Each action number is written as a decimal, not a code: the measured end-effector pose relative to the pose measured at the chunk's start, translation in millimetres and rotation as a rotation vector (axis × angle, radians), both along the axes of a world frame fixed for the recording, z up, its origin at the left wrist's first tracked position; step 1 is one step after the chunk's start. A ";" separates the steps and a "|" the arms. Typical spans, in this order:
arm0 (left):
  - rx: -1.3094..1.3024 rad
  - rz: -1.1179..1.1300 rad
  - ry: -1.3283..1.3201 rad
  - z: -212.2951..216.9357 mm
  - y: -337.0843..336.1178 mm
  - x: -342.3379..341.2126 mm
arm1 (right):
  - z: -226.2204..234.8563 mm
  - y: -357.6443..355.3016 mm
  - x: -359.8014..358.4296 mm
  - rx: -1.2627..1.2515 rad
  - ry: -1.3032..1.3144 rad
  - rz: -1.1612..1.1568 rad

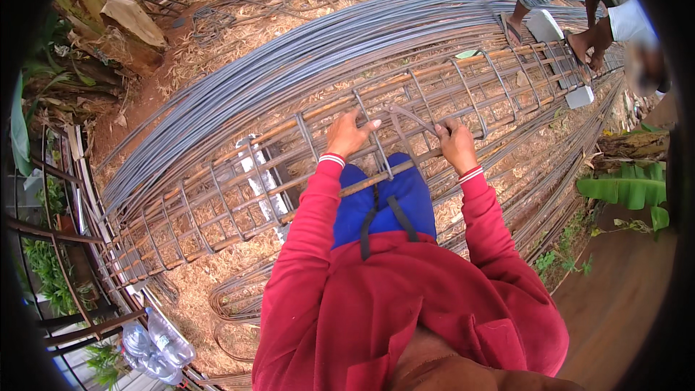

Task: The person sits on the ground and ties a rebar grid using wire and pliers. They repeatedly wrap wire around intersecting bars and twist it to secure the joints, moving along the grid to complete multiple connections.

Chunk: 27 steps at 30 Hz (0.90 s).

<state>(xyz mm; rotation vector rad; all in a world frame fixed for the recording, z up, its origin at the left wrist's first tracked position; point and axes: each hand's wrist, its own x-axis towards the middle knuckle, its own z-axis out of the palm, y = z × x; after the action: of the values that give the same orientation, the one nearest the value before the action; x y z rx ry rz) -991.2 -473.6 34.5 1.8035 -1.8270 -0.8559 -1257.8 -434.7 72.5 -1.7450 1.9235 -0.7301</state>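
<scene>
so: both hands on a long steel cage

mostly one landmark, the rebar cage point(239, 188), a long frame of rusty bars and square ties lying on straw-covered ground and running from lower left up to upper right. left hand point(347, 134) rests on top of the cage near its middle, fingers spread and curled over a top bar and a tie, gripping loosely. right hand point(456, 143) sits just right of it on the same top side, fingers closed around a dark metal hook tool point(407, 117) whose tip reaches toward the left hand. both sleeves are red with striped cuffs. blue trousers point(384, 206) show just below the cage, pressed against its near bar. behind the cage, on its far side, lies a big bundle of grey steel rods point(289, 51), bent in a long arc. at the far right end of the cage another person point(601, 22) bends over it, hands on the bars. plastic bottles point(156, 347) lie near the cage's lower left end.
</scene>
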 end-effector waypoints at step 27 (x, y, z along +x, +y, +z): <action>0.080 0.006 0.060 -27.6 -24.0 24.8 | -1.6 53.5 118.3 -0.103 0.094 0.154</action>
<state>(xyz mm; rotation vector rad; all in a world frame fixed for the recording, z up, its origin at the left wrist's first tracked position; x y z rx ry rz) -966.4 -497.6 6.8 1.8099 -1.7726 -0.9835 -1139.5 -381.2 71.0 -1.9984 1.8137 -0.7142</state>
